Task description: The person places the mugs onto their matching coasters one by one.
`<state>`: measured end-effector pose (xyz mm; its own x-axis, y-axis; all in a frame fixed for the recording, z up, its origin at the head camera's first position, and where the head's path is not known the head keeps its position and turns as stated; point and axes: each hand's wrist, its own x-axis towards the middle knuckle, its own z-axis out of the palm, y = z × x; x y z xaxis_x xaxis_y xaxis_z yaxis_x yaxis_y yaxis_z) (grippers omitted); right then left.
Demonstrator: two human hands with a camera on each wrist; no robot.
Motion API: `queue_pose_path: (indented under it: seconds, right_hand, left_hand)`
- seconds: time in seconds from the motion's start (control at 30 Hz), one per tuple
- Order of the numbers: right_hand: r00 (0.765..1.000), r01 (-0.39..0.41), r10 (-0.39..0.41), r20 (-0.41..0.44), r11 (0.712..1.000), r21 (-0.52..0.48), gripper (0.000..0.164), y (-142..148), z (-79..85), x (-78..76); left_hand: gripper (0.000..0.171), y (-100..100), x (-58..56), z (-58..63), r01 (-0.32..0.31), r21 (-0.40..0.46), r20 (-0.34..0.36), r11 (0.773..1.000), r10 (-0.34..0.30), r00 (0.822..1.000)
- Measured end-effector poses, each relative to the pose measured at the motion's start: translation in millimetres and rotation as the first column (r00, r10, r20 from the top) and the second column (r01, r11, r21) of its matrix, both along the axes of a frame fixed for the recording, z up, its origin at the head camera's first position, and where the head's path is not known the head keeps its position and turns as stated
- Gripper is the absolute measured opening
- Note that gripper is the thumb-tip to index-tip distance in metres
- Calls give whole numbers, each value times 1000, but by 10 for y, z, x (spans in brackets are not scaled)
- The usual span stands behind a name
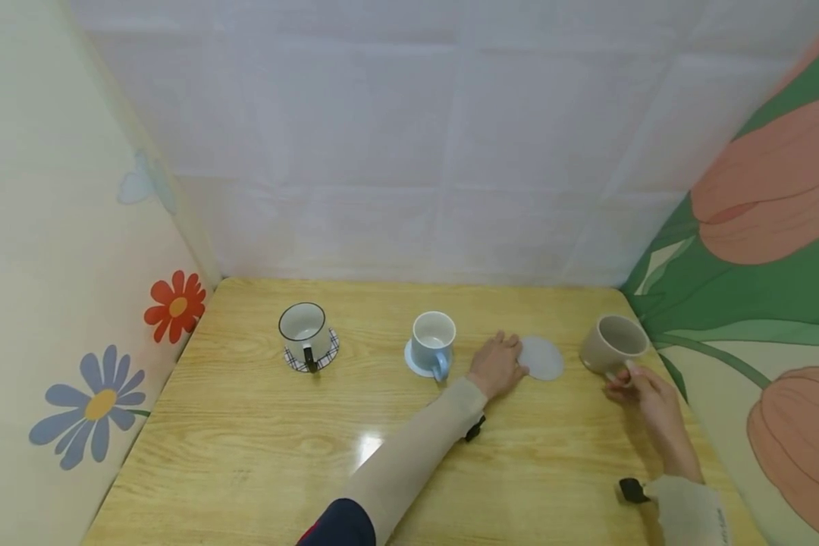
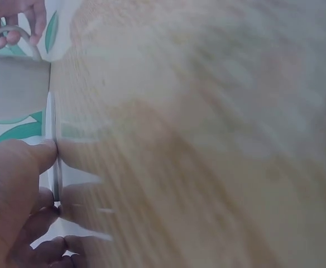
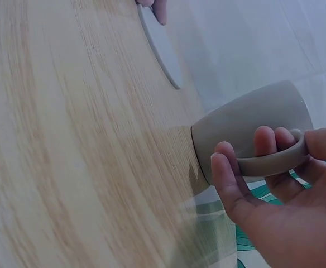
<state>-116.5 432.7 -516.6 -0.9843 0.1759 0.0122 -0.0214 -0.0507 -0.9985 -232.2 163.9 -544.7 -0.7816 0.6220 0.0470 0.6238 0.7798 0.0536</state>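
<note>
My right hand (image 1: 651,402) holds a grey-beige mug (image 1: 614,345) by its handle, fingers curled through the loop in the right wrist view. The mug is upright at the right side of the table, its base at or just above the surface. Left of it lies a round grey-white coaster (image 1: 542,358), flat on the wood. My left hand (image 1: 498,365) grips the coaster's left edge between thumb and fingers; the left wrist view shows the thumb (image 2: 46,153) at the rim, with the fingers partly hidden behind it.
A light blue mug (image 1: 433,345) stands on a pale blue coaster (image 1: 414,362) left of my left hand. Further left, a white mug with a black rim (image 1: 303,334) stands on a checked coaster (image 1: 331,350). Walls close in the wooden table (image 1: 246,447) at the back and sides.
</note>
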Motion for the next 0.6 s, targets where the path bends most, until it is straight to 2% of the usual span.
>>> queue_pose_path:
  seconds: [0.13,0.23,0.43,0.6]
  right_hand:
    - [1000,14,-14,-11,1000,-23,35,-23,3,11]
    - [1000,16,-18,-23,998,-60,34,-33,12,19]
    - [999,27,-30,-29,994,-102,32,-41,-7,2]
    - [998,42,-47,-39,991,-126,31,-53,-28,2]
  left_hand:
    - [62,-27,8,23,7,11,22,1000,-7,1000]
    - [62,-34,14,45,-4,35,65,999,1,998]
    - [58,-51,-11,-11,-16,122,79,992,7,997]
    - [58,-57,-5,-42,-41,185,132,982,16,991]
